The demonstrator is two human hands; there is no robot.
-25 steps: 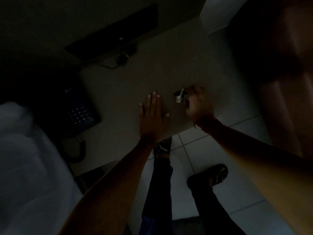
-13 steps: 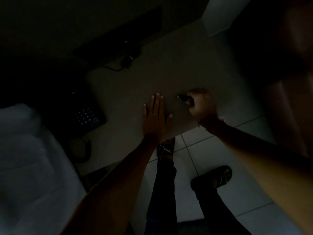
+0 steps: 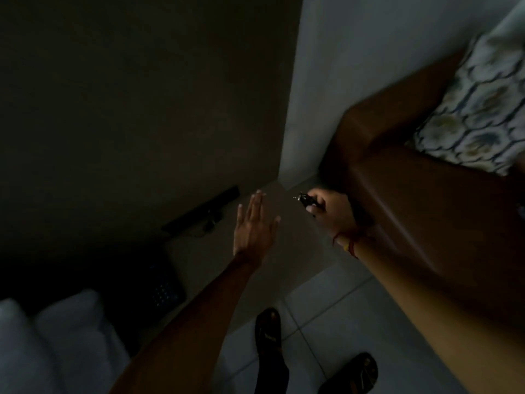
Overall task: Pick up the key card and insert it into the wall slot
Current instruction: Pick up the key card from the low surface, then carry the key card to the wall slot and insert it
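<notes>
The room is very dim. My right hand (image 3: 331,213) is closed on a small dark key card with a bit of metal at its tip (image 3: 305,199), held just above the far right corner of a low grey table (image 3: 298,251). Flat and spread, my left hand (image 3: 255,226) hovers over the table's middle, holding nothing. No wall slot can be made out on the dark wall (image 3: 142,109) or the pale wall (image 3: 355,66).
A black bar-shaped device (image 3: 201,210) with a cable lies at the table's back edge. A dark phone with a keypad (image 3: 164,288) sits left. White bedding (image 3: 56,345) is at the lower left; a brown armchair (image 3: 426,194) with a patterned cushion (image 3: 477,109) is right. My sandalled feet (image 3: 268,331) stand on pale tiles.
My right hand lifted the key card off the table and now holds it raised. The view tilted up, bringing the walls and armchair into sight. My left hand stays spread.
</notes>
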